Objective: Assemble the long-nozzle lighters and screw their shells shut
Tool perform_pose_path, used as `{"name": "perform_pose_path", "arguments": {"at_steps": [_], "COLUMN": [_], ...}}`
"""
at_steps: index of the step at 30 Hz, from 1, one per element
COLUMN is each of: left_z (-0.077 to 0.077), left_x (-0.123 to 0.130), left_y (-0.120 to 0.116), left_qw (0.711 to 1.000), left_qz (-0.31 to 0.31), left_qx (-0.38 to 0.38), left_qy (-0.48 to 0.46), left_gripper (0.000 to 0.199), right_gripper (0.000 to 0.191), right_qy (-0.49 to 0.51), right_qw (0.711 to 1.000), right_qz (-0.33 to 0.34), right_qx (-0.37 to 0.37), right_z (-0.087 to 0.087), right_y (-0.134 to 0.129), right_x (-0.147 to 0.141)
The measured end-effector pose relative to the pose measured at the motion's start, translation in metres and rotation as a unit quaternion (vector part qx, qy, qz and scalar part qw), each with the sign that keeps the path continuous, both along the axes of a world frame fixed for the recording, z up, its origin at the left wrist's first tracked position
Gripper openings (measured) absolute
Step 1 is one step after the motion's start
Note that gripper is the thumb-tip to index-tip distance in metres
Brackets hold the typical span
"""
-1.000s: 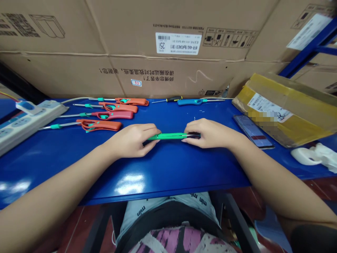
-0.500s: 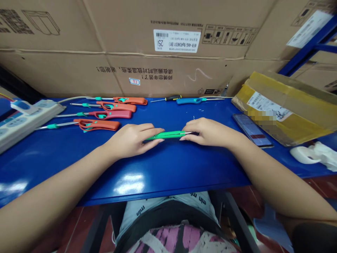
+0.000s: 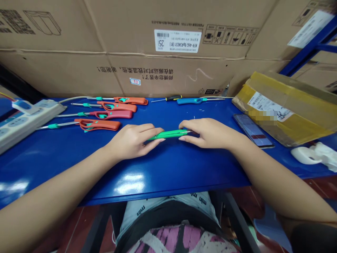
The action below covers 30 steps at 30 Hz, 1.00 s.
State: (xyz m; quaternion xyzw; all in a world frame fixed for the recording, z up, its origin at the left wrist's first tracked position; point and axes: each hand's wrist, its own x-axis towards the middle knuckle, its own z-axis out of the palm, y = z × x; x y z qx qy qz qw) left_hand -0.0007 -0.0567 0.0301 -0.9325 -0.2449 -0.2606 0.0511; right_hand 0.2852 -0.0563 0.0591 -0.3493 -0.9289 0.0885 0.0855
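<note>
Left hand [image 3: 131,142] pinches green handle [image 3: 172,134]; right hand's [image 3: 210,133] grip unclear. Lighters [image 3: 106,125], screwdriver [image 3: 173,98] behind; blue tabletop [image 3: 168,165] spreads frontward.

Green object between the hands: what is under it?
The blue table shows around the green object; the patch directly beneath is covered. The left hand and right hand hide its ends.

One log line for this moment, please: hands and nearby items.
left hand: holding green-handled item | right hand: around its metal end | far edge: screwdriver, blue lighter
</note>
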Motion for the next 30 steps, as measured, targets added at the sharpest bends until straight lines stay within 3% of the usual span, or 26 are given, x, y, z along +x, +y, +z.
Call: {"name": "perform_pose_path", "arguments": {"at_steps": [5, 10, 16, 24, 30], "left_z": [0.004, -0.001, -0.019, -0.018, -0.024], "left_x": [-0.001, 0.002, 0.01, 0.005, 0.009], "left_y": [0.001, 0.005, 0.013, 0.016, 0.017], "left_qw": [0.999, 0.991, 0.983, 0.974, 0.97], "left_qz": [0.007, 0.054, 0.018, 0.022, 0.008], "left_qx": [-0.048, -0.12, -0.18, -0.226, -0.24], "left_qy": [-0.005, 0.033, 0.029, -0.018, -0.043], "left_gripper": [0.031, 0.038, 0.043, 0.032, 0.03], "right_gripper": [0.03, 0.031, 0.022, 0.018, 0.05], "right_qy": [0.002, -0.001, -0.032, -0.044, 0.031], "right_qw": [1.0, 1.0, 0.999, 0.999, 0.998], "right_qz": [-0.001, -0.007, -0.015, -0.004, 0.009], "right_qx": [0.002, -0.023, -0.033, -0.015, 0.051], "right_z": [0.003, -0.004, -0.012, -0.009, -0.021], "right_y": [0.0, 0.004, 0.01, 0.018, 0.011], "right_x": [0.001, -0.003, -0.001, 0.014, -0.008]}}
